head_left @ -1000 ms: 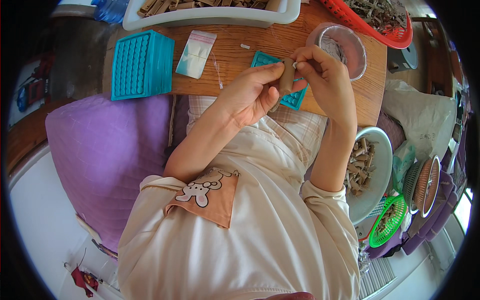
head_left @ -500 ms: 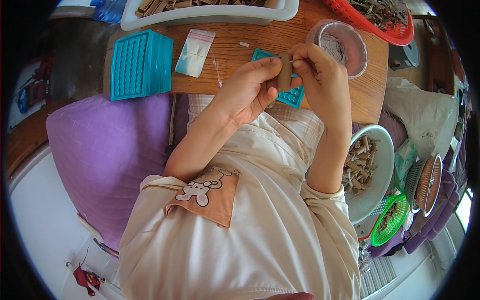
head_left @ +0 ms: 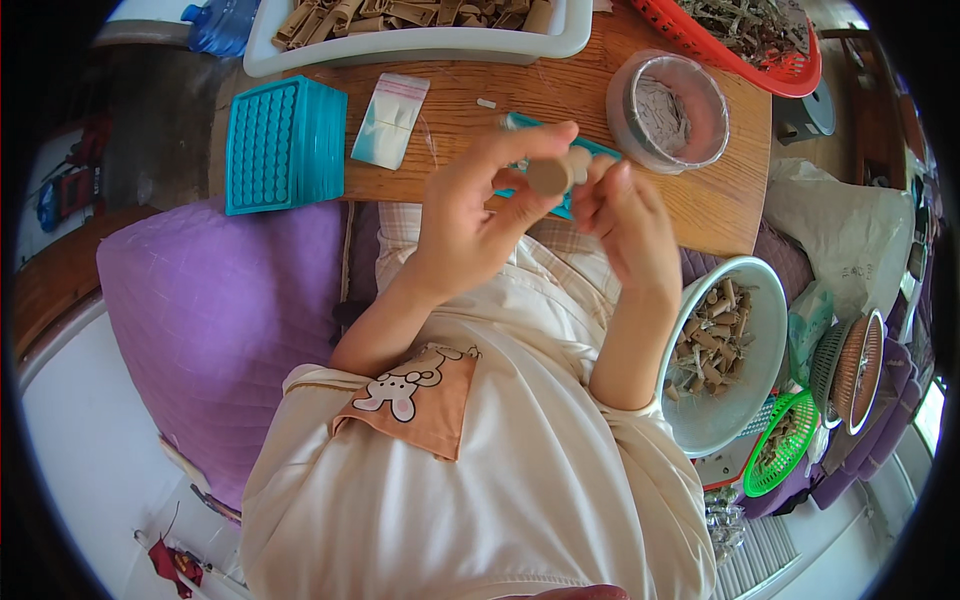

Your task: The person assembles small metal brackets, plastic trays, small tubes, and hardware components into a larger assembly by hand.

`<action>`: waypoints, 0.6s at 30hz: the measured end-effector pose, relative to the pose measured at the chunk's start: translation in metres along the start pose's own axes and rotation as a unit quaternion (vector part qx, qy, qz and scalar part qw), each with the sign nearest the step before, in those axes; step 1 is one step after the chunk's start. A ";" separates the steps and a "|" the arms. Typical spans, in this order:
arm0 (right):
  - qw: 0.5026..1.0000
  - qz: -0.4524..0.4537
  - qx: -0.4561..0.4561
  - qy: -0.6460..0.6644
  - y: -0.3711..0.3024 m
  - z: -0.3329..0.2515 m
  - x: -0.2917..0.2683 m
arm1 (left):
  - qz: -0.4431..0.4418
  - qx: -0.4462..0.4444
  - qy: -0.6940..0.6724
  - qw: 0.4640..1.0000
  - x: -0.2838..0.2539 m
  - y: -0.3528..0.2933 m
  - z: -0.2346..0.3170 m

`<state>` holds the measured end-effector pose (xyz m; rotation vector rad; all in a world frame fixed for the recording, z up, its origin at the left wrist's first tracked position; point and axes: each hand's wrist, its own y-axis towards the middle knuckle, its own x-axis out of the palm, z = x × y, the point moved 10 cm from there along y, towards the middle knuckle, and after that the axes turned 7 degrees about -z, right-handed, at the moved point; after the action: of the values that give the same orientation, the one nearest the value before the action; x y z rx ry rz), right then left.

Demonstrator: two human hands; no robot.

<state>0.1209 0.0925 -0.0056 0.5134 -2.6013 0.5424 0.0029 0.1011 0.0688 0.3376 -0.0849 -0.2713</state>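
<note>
Turned since half a second ago, the brown tube (head_left: 548,178) now shows us its round end in the head view, left of the clear tub (head_left: 706,125) and nearer us, while our right hand (head_left: 640,230) sits farther from that tub. Our left hand (head_left: 465,210) holds the tube between thumb and fingers, parted about its width; our right fingers curl nearly together, blurred, just beside it, and we cannot tell whether they grip anything. Left of the tub, a teal tray (head_left: 520,123) lies partly hidden.

Purple quilted cover (head_left: 220,320) L, blue btl (head_left: 222,27) upper L, pale bag (head_left: 850,230) R
</note>
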 end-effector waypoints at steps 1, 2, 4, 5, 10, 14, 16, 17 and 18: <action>0.999 -0.011 0.021 0.030 -0.005 0.009 0.012 | -0.003 0.001 -0.001 1.000 0.002 -0.001 -0.001; 0.994 -0.040 0.012 0.096 -0.005 0.013 0.024 | -0.001 0.083 0.102 0.991 0.004 -0.003 0.017; 0.990 -0.028 -0.028 0.137 -0.008 0.003 0.040 | 0.012 0.201 0.225 0.953 0.016 -0.014 0.041; 0.982 -0.016 -0.067 0.178 -0.009 -0.006 0.042 | 0.011 0.202 0.225 0.953 0.016 -0.015 0.039; 0.974 -0.096 -0.137 0.151 -0.020 -0.024 0.047 | -0.010 0.341 0.287 0.895 0.035 -0.042 0.053; 0.975 -0.020 -0.213 0.063 -0.031 -0.037 0.037 | 0.052 0.327 0.276 0.902 0.030 -0.045 0.043; 0.939 0.168 -0.291 -0.076 -0.054 -0.057 0.003 | 0.055 0.300 0.266 0.914 0.027 -0.042 0.040; 0.920 0.244 -0.275 -0.140 -0.072 -0.065 -0.013 | 0.055 0.262 0.266 0.926 0.022 -0.038 0.034; 0.880 0.327 -0.283 -0.198 -0.095 -0.074 -0.033 | 0.056 0.223 0.266 0.936 0.016 -0.034 0.029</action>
<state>0.2140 0.0533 0.0669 -0.5242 -3.1066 -0.1866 0.0063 0.0566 0.0855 0.8456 0.3739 -0.0359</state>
